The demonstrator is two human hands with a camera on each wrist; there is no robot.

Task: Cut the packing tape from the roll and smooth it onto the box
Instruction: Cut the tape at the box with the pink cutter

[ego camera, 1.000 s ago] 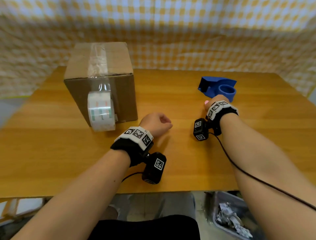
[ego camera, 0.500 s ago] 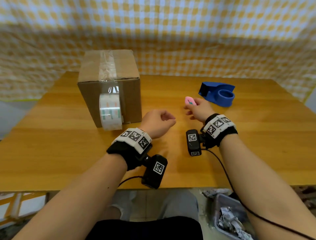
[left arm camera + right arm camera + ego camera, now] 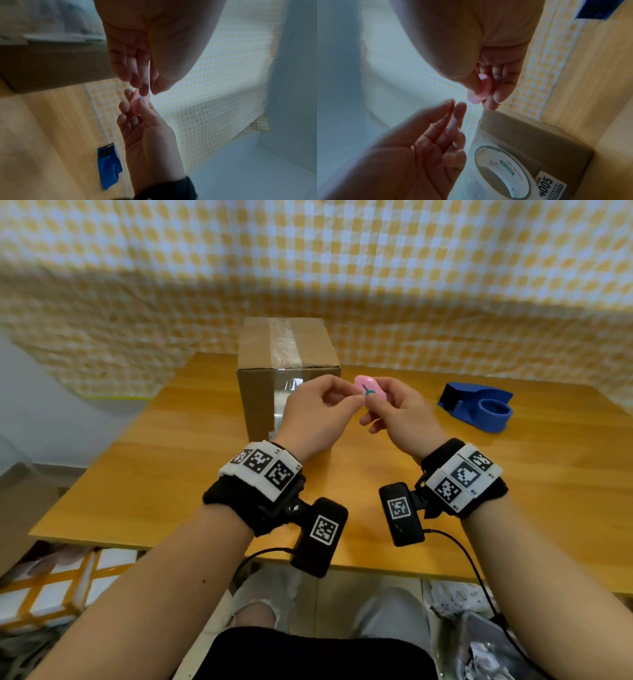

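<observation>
Yellow-and-white checked cloth hanging behind a wooden worktop (image 3: 178, 446). Standing at the back left of it, a cardboard box (image 3: 260, 361), clear tape running over its top and down the near face. Hanging against that face, still joined to the strip, the tape roll (image 3: 503, 171), mostly hidden by the hands in the head view. Hovering in front of the box, the left hand (image 3: 310, 419), thumb and forefinger drawn together at the edge of a small pink cutter (image 3: 370, 392); whether actually pinching it, cannot tell. Gripping the cutter, the right hand (image 3: 400, 419), thumb on one side, fingers curled behind, a teal part showing on the pink body. Sitting well apart to the right, a blue tape dispenser (image 3: 479, 409).
</observation>
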